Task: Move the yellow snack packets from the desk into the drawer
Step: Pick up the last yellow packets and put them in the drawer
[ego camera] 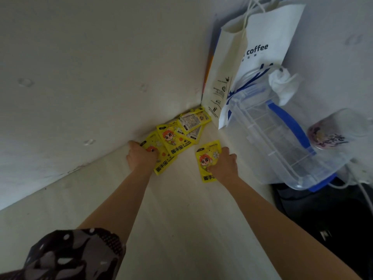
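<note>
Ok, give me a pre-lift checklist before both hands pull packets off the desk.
1. Left hand on the packet pile: ok, it rests on the nearest packets.
2. Right hand on the lone packet: ok, thumb and fingers pinch it.
3. Lone packet apart from the pile: ok.
4. Clear plastic container out of the right hand's way: ok, beside it, not touching.
5. Drawer open and ready: cannot tell, not in view.

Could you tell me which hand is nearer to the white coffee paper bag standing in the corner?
The right hand, gripping a lone yellow packet, lies just below the coffee paper bag. The left hand is farther left, on the packet pile.
</note>
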